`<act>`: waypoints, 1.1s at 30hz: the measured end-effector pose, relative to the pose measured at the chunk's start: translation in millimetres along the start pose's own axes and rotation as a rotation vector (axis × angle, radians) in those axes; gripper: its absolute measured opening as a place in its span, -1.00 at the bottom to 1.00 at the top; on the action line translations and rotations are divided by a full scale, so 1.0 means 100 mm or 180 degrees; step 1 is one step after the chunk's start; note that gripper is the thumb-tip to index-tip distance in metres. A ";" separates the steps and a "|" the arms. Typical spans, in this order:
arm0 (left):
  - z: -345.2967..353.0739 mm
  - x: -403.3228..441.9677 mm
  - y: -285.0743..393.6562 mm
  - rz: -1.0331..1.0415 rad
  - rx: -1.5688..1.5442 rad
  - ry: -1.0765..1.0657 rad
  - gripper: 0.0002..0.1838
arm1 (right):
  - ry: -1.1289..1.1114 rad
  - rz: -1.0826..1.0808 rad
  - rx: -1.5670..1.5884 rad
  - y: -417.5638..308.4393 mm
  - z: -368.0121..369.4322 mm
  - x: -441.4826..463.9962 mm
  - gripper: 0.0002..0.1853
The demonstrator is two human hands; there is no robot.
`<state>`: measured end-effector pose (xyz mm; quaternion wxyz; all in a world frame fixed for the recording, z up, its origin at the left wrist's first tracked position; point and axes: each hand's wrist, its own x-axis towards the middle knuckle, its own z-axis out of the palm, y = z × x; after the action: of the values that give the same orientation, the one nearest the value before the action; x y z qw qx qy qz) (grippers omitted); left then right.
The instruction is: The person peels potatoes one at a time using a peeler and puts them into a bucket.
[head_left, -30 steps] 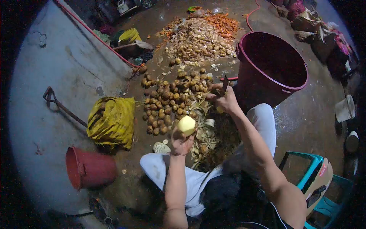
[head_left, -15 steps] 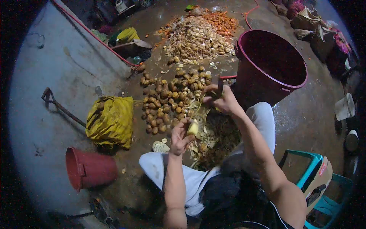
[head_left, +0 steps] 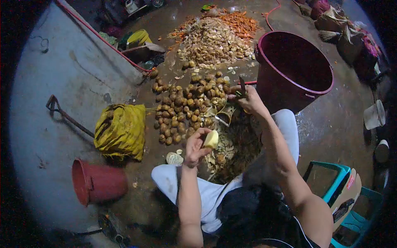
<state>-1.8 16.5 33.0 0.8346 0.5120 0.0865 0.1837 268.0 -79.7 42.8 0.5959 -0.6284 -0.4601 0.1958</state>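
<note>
My left hand (head_left: 196, 149) is closed around a pale yellow peeled potato (head_left: 211, 139), its smooth bare side facing right. My right hand (head_left: 250, 101), further forward and to the right, grips a knife (head_left: 242, 86) whose dark blade sticks up past the fingers. A thin curled strip of peel (head_left: 223, 119) shows just below the right hand. Between my knees lies a heap of peelings (head_left: 223, 155). Beyond my left hand, brown unpeeled potatoes (head_left: 175, 111) are spread over the wet floor.
A large dark red tub (head_left: 275, 82) stands right of my right hand. Behind are a pale heap of cut pieces (head_left: 215, 43) and orange scraps (head_left: 242, 22). At left are a yellow sack (head_left: 120, 132) and a red bucket (head_left: 103, 182); a teal stool (head_left: 331, 167) is at right.
My right hand has drawn slightly right and away from the potato, with the knife. More of the potato's pale side shows in my left hand, which has hardly moved.
</note>
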 end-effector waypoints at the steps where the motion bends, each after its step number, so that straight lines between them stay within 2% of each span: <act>1: 0.01 0.02 -0.01 0.0061 0.0150 0.0111 -0.33 | -0.0119 -0.0059 0.0459 -0.06 0.02 0.00 -0.86; 2: 0.04 0.03 -0.02 0.0122 0.0212 0.0223 -0.34 | -0.0204 0.0224 0.0767 -0.12 0.10 -0.05 -0.86; 3: 0.04 0.05 -0.04 0.0124 0.0205 0.0231 -0.34 | -0.0340 0.0049 0.0540 -0.21 0.14 -0.10 -0.87; 5: 0.00 0.06 -0.12 0.0285 0.0946 0.0250 -0.35 | -0.0538 -0.0586 -0.0491 -0.35 0.15 -0.13 -0.83; 6: 0.01 0.06 -0.12 0.0382 0.1134 0.0305 -0.33 | -0.0549 -0.0522 -0.0632 -0.34 0.15 -0.11 -0.79; 7: 0.02 0.04 -0.10 0.0372 0.1129 0.0296 -0.33 | -0.0566 -0.0024 -0.0583 -0.31 0.13 -0.11 -0.76; 8: 0.03 0.01 -0.06 0.0048 0.0369 0.0057 -0.33 | -0.0411 0.0285 -0.0495 -0.28 0.09 -0.07 -0.75; 9: 0.05 0.01 -0.01 -0.0252 -0.0384 -0.0188 -0.32 | -0.0303 0.0537 0.0214 -0.21 0.10 -0.05 -0.77; 11: -0.07 0.02 -0.08 -0.0209 -0.0625 -0.0204 -0.29 | 0.0074 0.0973 0.1691 -0.07 0.12 0.00 -0.80; 13: -0.04 0.05 -0.12 -0.0076 -0.0535 0.0179 -0.30 | -0.0057 -0.0515 0.0032 -0.24 0.23 -0.05 -0.89; 14: -0.02 0.08 -0.16 0.0119 -0.0484 0.0209 -0.29 | -0.0165 -0.0558 0.0218 -0.37 0.26 -0.10 -0.86; 15: -0.01 0.09 -0.15 0.0103 -0.0489 0.0226 -0.29 | -0.0263 -0.0633 -0.0272 -0.42 0.26 -0.13 -0.83; 16: 0.01 0.07 -0.14 0.0072 -0.0438 0.0278 -0.29 | -0.0223 0.0317 0.1317 -0.37 0.28 -0.14 -0.83; 18: 0.05 0.03 -0.11 0.0030 -0.0418 0.0352 -0.26 | -0.0160 0.1272 0.2886 -0.11 0.30 -0.09 -0.82; 19: 0.06 0.02 -0.11 0.0008 -0.0450 0.0384 -0.25 | -0.0025 0.0690 0.1557 0.16 0.28 -0.04 -0.81; 21: 0.06 0.03 -0.13 0.0160 -0.1206 0.0027 -0.27 | 0.0124 0.0065 0.0229 0.14 0.28 0.02 -0.79; 23: 0.07 0.01 -0.10 0.0273 -0.1083 0.0180 -0.26 | 0.0061 -0.0172 0.0318 0.01 0.32 -0.05 -0.81; 25: 0.06 -0.03 -0.11 0.0077 -0.0510 0.0700 -0.23 | -0.0189 -0.0538 0.0499 -0.42 0.37 -0.14 -0.81; 26: 0.08 0.02 -0.15 0.0267 -0.0516 0.0487 -0.24 | -0.0080 0.0268 0.1143 -0.41 0.38 -0.16 -0.82; 28: 0.02 -0.03 -0.19 0.0280 -0.0756 0.0382 -0.27 | 0.0125 0.0980 0.1324 -0.39 0.35 -0.15 -0.85; 30: -0.14 -0.08 -0.31 0.0181 -0.1396 0.0188 -0.33 | 0.0086 0.0437 0.0501 0.00 0.28 -0.05 -0.87; 31: -0.14 -0.06 -0.31 0.0185 -0.1378 0.0162 -0.33 | 0.0118 0.0173 0.0090 0.01 0.26 0.01 -0.88; 33: -0.10 -0.05 -0.36 0.0605 -0.1488 0.0241 -0.33 | 0.0292 0.0010 0.0062 -0.11 0.33 -0.06 -0.88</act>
<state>-1.4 8.1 -3.4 0.9055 0.3038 0.0244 0.2954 234.9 -67.3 44.4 0.6222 -0.6315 -0.4294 0.1722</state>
